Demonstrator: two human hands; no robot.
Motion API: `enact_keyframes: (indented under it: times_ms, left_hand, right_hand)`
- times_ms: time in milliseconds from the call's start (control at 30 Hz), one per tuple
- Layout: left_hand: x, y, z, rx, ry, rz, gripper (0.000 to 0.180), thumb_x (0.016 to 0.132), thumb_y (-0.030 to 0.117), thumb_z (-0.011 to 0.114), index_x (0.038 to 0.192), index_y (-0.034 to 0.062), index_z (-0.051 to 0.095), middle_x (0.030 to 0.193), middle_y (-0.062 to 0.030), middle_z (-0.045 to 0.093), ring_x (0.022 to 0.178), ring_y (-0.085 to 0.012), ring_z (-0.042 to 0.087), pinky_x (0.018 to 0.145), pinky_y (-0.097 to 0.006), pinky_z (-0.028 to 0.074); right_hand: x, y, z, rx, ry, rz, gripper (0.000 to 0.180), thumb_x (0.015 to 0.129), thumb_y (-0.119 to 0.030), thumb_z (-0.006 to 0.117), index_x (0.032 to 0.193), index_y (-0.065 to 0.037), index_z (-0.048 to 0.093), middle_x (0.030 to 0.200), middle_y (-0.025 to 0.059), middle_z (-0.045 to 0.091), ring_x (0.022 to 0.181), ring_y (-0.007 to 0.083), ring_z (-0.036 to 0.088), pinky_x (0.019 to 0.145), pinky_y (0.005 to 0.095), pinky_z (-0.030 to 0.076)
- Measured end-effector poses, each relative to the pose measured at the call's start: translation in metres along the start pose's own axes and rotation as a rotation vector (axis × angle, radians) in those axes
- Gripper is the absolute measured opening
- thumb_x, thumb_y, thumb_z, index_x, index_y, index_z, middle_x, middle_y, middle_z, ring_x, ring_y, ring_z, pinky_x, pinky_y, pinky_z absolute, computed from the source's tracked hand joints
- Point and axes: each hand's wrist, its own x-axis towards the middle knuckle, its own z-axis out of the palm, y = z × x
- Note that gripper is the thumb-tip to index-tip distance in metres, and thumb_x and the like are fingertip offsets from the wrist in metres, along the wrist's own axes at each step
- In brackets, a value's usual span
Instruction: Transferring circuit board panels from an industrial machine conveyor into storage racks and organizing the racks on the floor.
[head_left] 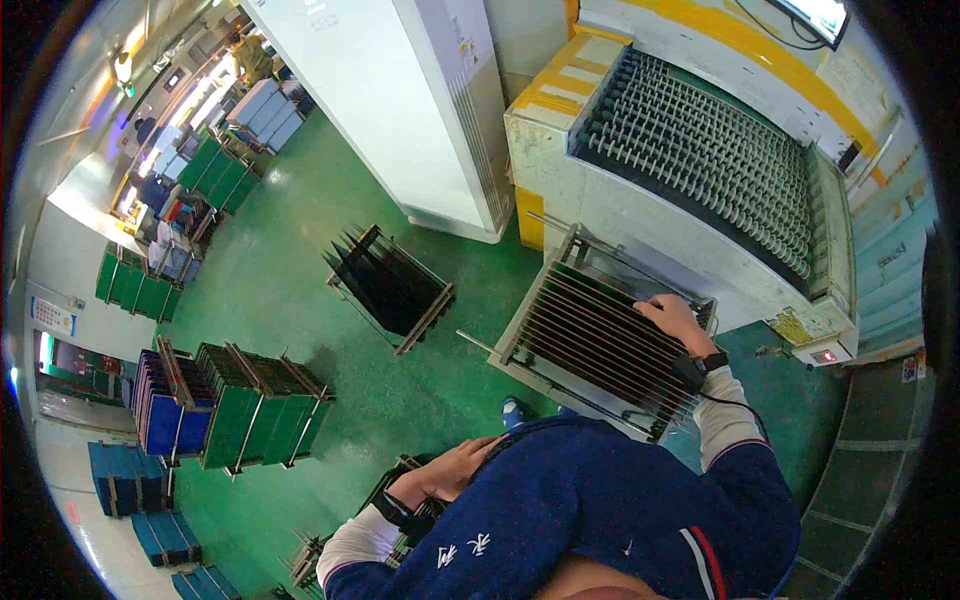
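Observation:
My right hand [675,318], with a dark band at its wrist, is over the right part of a metal rack [507,342]. Its fingers are bent and closed at the top edges of thin dark panels [590,335] standing in rows there. Whether one panel is between the fingertips is hidden. Beside my waist, my left hand [462,468] lies with fingers stretched toward my dark blue top [560,490]. Under the left wrist are dark rack parts [400,480], partly covered by my arm.
Beyond the rack stands a machine with rows of grey rollers [700,160]. A smaller rack of black panels [390,285] sits on the green floor [385,385], near a tall white cabinet [390,100]. Racks with green panels [265,410] and blue panels [165,415] are at left.

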Motion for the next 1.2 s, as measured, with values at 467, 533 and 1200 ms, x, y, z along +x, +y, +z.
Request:
enact_keyframes:
  times_ms: [467,533,1200]
  left_hand:
    - [-0.0004,0.0024,-0.0001,0.011,0.014,0.001,0.096,0.069,0.028,0.072,0.146,0.0056,0.02,0.141,-0.0222,0.033,0.127,-0.039,0.037,0.106,-0.044,0.033]
    - [-0.0002,0.0012,0.0012,0.025,0.011,-0.009,0.096,0.069,0.028,0.073,0.146,0.0055,0.02,0.141,-0.0224,0.033,0.127,-0.0391,0.038,0.106,-0.044,0.033]
    - [0.0023,0.0012,-0.0015,0.017,0.017,-0.001,0.101,0.064,0.029,0.074,0.146,0.0045,0.019,0.142,-0.0227,0.033,0.127,-0.0388,0.037,0.107,-0.044,0.032]
  right_hand:
    - [-0.0011,-0.0041,-0.0025,0.037,-0.029,-0.004,0.056,0.082,-0.054,0.06,0.088,0.001,0.07,0.082,0.021,0.067,0.076,0.0339,0.064,0.071,0.0396,0.047]
    - [-0.0021,-0.0071,-0.0045,0.027,-0.037,0.006,0.056,0.082,-0.054,0.06,0.088,0.001,0.07,0.082,0.021,0.067,0.076,0.034,0.064,0.071,0.0398,0.047]
    - [-0.0014,-0.0057,-0.0051,0.066,-0.036,0.002,0.054,0.082,-0.051,0.061,0.089,0.002,0.069,0.079,0.0201,0.067,0.073,0.0308,0.063,0.067,0.0386,0.046]
